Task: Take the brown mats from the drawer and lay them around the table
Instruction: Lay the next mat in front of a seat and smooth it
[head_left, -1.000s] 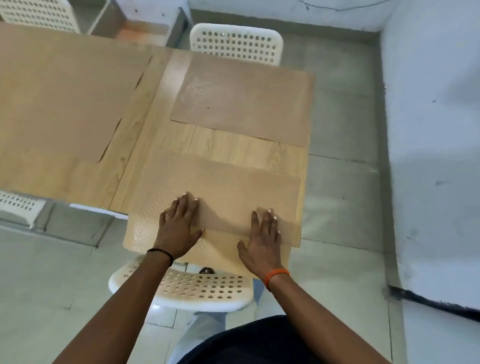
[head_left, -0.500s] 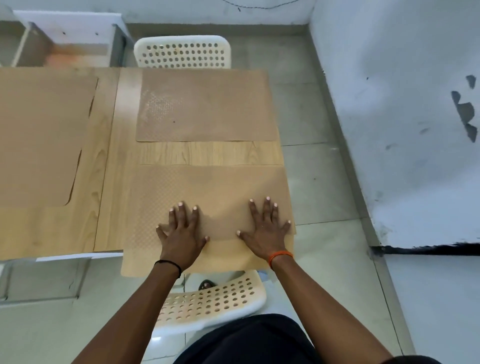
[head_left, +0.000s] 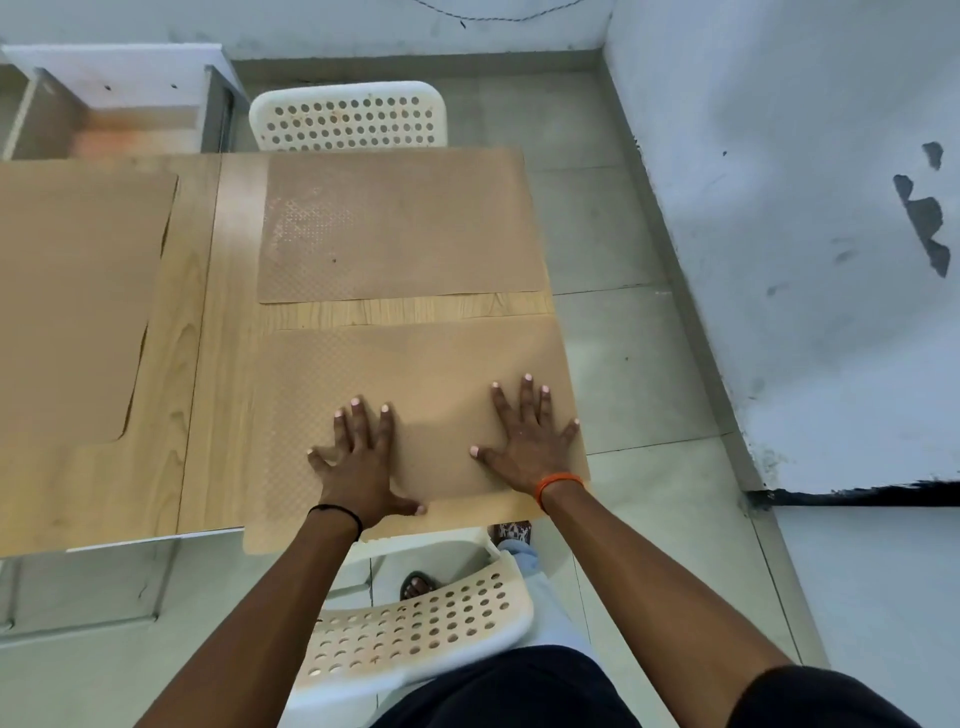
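Flat hands on mat

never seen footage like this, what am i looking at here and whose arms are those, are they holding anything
There is no machine here. The picture comes from a wide-angle camera worn on a person's head, looking down, so the arms are the wearer's own.

The left hand and the right hand lie flat, fingers spread, on a brown mat at the near edge of a wooden table. They press on it rather than grip it; nothing is held. The mat's near edge hangs a little over the table edge.

A second mat lies across the table, and part of a third shows on the left. White perforated chairs stand at the near side and the far side.
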